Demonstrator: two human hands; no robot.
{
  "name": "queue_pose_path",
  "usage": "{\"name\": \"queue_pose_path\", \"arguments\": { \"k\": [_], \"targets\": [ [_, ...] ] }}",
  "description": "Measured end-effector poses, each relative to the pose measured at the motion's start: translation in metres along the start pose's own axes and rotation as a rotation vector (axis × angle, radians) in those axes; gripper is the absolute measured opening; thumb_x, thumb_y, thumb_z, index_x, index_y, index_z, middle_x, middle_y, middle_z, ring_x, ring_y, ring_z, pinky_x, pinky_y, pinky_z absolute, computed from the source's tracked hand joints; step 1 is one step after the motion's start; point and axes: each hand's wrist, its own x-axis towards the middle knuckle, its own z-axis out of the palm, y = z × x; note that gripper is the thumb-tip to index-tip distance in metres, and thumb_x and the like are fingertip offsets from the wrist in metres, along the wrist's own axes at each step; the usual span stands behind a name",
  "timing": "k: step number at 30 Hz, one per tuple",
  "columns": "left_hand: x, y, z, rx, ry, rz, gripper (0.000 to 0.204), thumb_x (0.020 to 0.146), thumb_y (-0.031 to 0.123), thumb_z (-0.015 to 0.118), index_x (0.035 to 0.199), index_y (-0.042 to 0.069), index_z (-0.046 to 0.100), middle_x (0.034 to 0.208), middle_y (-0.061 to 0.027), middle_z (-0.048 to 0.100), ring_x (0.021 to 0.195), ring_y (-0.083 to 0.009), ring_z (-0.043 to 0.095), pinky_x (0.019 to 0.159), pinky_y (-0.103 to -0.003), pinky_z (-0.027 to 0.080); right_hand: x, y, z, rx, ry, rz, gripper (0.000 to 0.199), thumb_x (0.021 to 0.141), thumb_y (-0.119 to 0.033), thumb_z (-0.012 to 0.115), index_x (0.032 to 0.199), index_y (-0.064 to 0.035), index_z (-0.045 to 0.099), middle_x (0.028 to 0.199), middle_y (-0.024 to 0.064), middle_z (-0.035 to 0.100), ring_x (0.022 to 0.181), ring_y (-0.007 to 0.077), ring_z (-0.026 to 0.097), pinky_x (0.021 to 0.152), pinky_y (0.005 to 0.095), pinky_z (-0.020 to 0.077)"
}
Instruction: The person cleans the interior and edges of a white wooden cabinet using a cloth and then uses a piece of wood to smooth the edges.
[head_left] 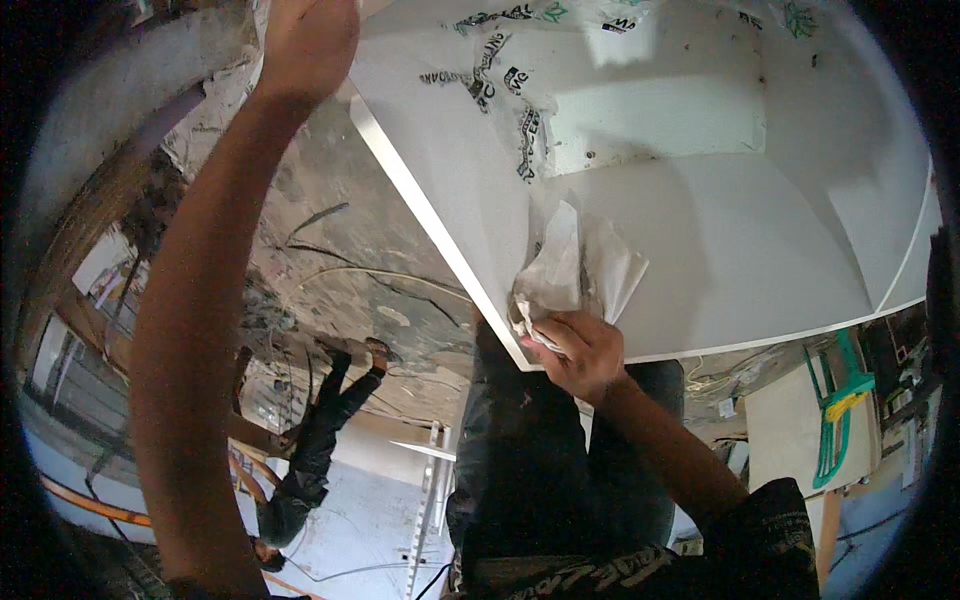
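A large white box-shaped panel piece (pixel 660 250), like an open cabinet, fills the upper right, with its near edge by my lap. My right hand (pixel 583 353) is closed at its near left corner, gripping a crumpled, whitish plastic film (pixel 560 265). More see-through film with dark and green print (pixel 525 130) lies wrinkled across the white surface farther up. My left hand (pixel 312 45) is at the far left corner of the piece, close to its edge. The top of the picture cuts off its fingers, so its grip is hidden.
The stained, rough floor (pixel 360 260) has loose cables on it. At lower left another person (pixel 310 460) in dark clothes appears upside down. A green plastic item with a yellow part (pixel 840 410) is at right, by a cream board (pixel 785 425). A white perforated strip (pixel 422 510) stands below.
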Motion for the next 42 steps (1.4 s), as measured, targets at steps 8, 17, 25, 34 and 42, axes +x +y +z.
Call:
{"name": "queue_pose_path", "arguments": {
  "k": [8,17,25,34,42],
  "targets": [
    [-0.021,0.0,-0.019,-0.084,0.179,0.083,0.087,0.088,0.07,0.023,0.095,-0.008,0.061,0.087,-0.0236,0.066,0.085,-0.0318,0.064,0.083,-0.037,0.047,-0.018,-0.041,0.06,0.149,0.37,0.443,0.023,0.073,-0.003,0.07,0.096,-0.0042,0.067,0.094,0.0169,0.067,0.081,0.0288,0.068,0.07,0.0333,0.0549],
    [-0.028,-0.013,-0.012,-0.417,0.276,0.077,0.09,0.083,0.078,0.026,0.087,-0.005,0.059,0.078,-0.0255,0.065,0.076,-0.0361,0.066,0.076,-0.043,0.052,0.088,-0.069,0.06,0.091,0.488,0.411,0.033,0.064,0.004,0.065,0.097,0.0011,0.067,0.09,0.0185,0.065,0.078,0.0279,0.067,0.067,0.0325,0.0531],
    [-0.026,-0.007,-0.007,-0.273,0.319,0.079,0.08,0.089,0.07,0.028,0.086,-0.003,0.06,0.077,-0.0212,0.066,0.074,-0.0326,0.066,0.077,-0.041,0.052,0.186,-0.076,0.061,0.133,0.671,0.254,0.033,0.063,0.009,0.063,0.093,-0.0003,0.067,0.085,0.012,0.062,0.068,0.0189,0.061,0.058,0.0247,0.0472],
    [-0.018,0.001,0.001,-0.086,0.417,-0.094,0.064,0.094,0.057,0.034,0.088,-0.001,0.061,0.08,-0.0178,0.066,0.074,-0.0236,0.063,0.076,-0.034,0.05,0.08,-0.072,0.06,-0.002,0.454,0.545,0.034,0.061,0.001,0.065,0.095,-0.0019,0.066,0.087,0.0151,0.063,0.072,0.0263,0.064,0.06,0.0316,0.0517],
    [-0.022,0.002,0.003,-0.102,0.462,-0.115,0.053,0.098,0.048,0.036,0.09,0.001,0.058,0.082,-0.0139,0.063,0.077,-0.0229,0.062,0.075,-0.035,0.05,0.106,-0.069,0.069,-0.055,0.535,0.437,0.03,0.061,0.007,0.063,0.09,-0.0023,0.067,0.081,0.0123,0.061,0.067,0.024,0.061,0.055,0.0301,0.0487]
  ]
}}
